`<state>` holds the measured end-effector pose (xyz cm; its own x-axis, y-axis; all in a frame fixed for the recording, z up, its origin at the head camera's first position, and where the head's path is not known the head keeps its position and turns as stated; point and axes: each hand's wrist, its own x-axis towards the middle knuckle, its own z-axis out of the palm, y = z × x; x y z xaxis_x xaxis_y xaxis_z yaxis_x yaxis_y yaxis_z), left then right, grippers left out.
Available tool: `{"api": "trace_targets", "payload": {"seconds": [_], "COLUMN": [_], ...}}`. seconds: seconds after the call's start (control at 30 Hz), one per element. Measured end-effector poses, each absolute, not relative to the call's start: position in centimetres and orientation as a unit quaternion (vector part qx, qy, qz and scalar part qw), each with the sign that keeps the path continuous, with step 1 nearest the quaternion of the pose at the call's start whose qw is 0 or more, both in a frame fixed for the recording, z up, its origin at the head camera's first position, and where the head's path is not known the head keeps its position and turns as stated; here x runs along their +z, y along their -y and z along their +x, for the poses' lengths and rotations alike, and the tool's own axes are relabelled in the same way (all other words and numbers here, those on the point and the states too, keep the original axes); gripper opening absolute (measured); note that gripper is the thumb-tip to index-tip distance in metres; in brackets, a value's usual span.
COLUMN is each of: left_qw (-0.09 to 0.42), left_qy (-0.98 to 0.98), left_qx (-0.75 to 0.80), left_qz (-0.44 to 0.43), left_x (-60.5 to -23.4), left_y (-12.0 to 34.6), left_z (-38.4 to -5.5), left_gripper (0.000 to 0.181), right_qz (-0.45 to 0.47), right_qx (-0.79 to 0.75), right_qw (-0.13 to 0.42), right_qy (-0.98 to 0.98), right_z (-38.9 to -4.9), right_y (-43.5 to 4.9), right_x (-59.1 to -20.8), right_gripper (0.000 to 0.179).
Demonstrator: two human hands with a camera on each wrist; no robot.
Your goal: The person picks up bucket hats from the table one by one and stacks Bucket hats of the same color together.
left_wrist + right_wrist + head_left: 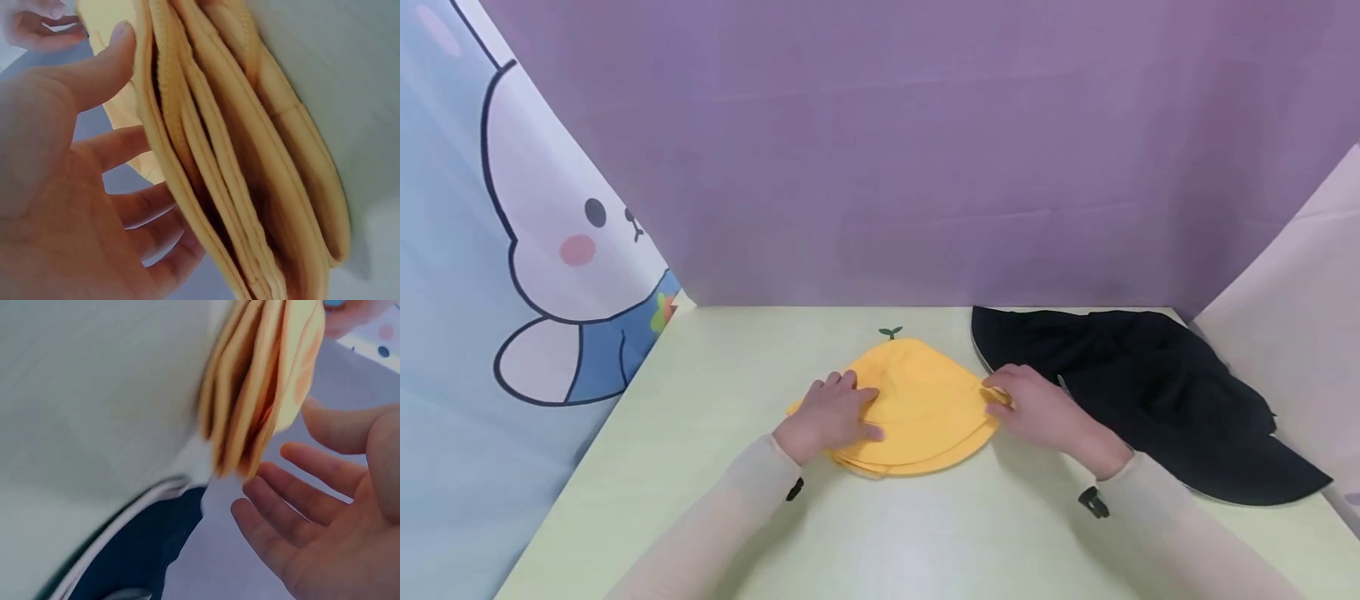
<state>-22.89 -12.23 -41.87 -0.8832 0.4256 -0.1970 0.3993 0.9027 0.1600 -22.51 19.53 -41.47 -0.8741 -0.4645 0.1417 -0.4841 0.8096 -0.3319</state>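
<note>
Yellow bucket hat, sprout-topped, lies folded in layers on pale table, beside black cloth hat. Left hand, fingers spread, touches its left side; right hand, fingers loosely extended, at its right edge.

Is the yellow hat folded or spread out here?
Folded. The yellow hat looks flattened in the head view, and the left wrist view shows its edges stacked in several layers.

Room to pass lies over the pale green desk, left of the layered yellow cloth hat and in front of it; the black pale-edged cloth obstructs the right side, and the upright purple backdrop bounds the rear.
</note>
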Motion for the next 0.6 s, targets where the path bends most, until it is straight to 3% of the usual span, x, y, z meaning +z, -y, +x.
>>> {"api": "trace_targets", "payload": {"seconds": [0.6], "left_qw": [0.101], "left_qy": [-0.980], "left_qx": [0.087], "left_qz": [0.148], "left_x": [-42.1], "left_y": [18.8], "left_z": [-25.0], "left_gripper": [0.073], "right_qz": [0.213], "right_qx": [0.113], "right_qw": [0.000], "right_qy": [0.970], "right_z": [-25.2], "right_y": [-28.8], "right_x": [-39.8], "right_gripper": [0.024]}}
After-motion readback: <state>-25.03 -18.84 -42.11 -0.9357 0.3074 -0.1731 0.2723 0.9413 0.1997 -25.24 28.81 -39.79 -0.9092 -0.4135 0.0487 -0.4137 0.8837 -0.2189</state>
